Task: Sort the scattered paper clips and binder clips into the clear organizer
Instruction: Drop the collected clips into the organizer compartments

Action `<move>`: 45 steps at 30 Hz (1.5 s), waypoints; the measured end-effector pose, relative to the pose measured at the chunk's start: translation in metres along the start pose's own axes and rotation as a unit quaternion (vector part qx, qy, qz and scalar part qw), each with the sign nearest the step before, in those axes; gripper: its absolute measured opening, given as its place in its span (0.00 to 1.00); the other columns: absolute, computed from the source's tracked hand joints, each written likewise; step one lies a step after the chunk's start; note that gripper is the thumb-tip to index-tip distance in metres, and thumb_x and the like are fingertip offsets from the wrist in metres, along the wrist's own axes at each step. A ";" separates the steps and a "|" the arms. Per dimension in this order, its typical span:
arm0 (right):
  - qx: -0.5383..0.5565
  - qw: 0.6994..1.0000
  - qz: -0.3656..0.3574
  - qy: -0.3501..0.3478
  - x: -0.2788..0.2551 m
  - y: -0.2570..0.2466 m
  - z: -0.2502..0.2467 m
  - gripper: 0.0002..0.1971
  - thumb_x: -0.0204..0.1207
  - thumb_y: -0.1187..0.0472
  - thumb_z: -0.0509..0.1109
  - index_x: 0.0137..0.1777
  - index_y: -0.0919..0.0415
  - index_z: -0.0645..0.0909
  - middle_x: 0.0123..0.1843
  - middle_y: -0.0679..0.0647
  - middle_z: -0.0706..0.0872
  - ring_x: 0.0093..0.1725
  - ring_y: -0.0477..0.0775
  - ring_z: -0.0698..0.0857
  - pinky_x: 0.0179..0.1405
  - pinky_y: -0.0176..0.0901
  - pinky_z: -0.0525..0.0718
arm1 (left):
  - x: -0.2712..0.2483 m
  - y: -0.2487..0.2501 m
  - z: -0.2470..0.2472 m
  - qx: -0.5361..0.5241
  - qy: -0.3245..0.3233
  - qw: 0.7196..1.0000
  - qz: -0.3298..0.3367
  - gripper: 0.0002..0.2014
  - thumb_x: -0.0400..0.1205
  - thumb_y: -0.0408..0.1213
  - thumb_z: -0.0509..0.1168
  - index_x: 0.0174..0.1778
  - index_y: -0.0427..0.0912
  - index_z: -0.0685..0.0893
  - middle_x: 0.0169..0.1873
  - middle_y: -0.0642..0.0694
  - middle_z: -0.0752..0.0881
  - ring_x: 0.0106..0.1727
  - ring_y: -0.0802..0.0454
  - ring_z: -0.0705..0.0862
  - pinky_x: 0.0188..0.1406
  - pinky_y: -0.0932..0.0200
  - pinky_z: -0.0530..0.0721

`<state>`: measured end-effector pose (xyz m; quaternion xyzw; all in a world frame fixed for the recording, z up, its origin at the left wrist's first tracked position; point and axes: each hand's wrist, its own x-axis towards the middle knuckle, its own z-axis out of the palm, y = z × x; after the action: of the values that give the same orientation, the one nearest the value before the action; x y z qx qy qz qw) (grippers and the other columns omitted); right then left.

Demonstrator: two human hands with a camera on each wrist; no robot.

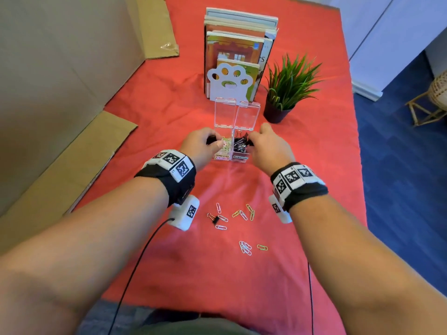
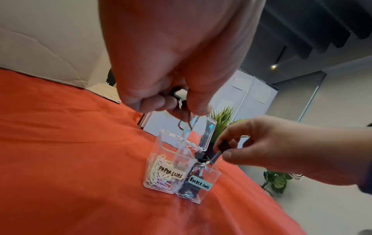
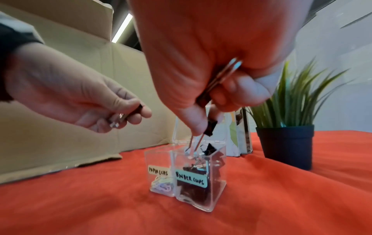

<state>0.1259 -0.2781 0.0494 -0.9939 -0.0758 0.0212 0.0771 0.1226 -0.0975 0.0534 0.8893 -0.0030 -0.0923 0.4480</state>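
The clear organizer stands on the red cloth with both lids up. Its left box, labelled paper clips, holds pastel clips. Its right box, labelled binder clips, is nearly full of black clips. My left hand hovers over the left box and grips a black binder clip. My right hand pinches another black binder clip just above the right box, handles pointing down. A further clip seems tucked in that palm. Several paper clips and one small binder clip lie nearer me.
Behind the organizer stand books with a white paw bookend. A potted plant stands at its back right. Cardboard lines the left side. The cloth's right edge drops to a blue floor.
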 end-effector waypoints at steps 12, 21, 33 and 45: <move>0.358 0.904 0.220 -0.071 0.007 0.027 -0.005 0.17 0.69 0.73 0.62 0.53 0.55 0.78 0.56 0.61 0.78 0.42 0.56 0.78 0.34 0.39 0.78 | 0.014 0.018 0.012 0.008 -0.003 1.000 0.026 0.15 0.77 0.29 0.64 0.59 0.40 0.86 0.53 0.39 0.89 0.56 0.43 0.86 0.54 0.58 0.81; 0.257 0.950 0.154 0.088 0.005 0.002 -0.001 0.14 0.68 0.70 0.65 0.55 0.64 0.76 0.56 0.63 0.81 0.54 0.62 0.80 0.54 0.47 0.77 | 0.033 0.028 0.043 0.021 0.090 0.996 0.009 0.16 0.74 0.32 0.67 0.58 0.45 0.86 0.47 0.41 0.91 0.48 0.43 0.88 0.49 0.56 0.83; 0.160 0.979 0.124 -0.002 0.007 -0.007 0.018 0.14 0.72 0.70 0.63 0.56 0.69 0.83 0.59 0.66 0.75 0.50 0.68 0.82 0.54 0.47 0.80 | 0.044 0.018 0.042 0.164 -0.034 0.985 0.036 0.19 0.79 0.37 0.66 0.66 0.47 0.81 0.56 0.36 0.85 0.59 0.38 0.83 0.57 0.52 0.78; 0.234 0.959 0.158 -0.023 -0.003 -0.009 0.034 0.12 0.72 0.68 0.64 0.55 0.65 0.81 0.56 0.66 0.83 0.55 0.65 0.82 0.56 0.42 0.74 | 0.049 0.027 0.039 0.197 -0.071 0.978 -0.016 0.13 0.77 0.45 0.66 0.49 0.41 0.89 0.47 0.40 0.90 0.51 0.41 0.87 0.52 0.54 0.82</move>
<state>0.1197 -0.2652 0.0176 -0.9467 0.0879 0.0727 0.3014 0.1660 -0.1494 0.0444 0.9513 -0.0391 -0.1597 0.2609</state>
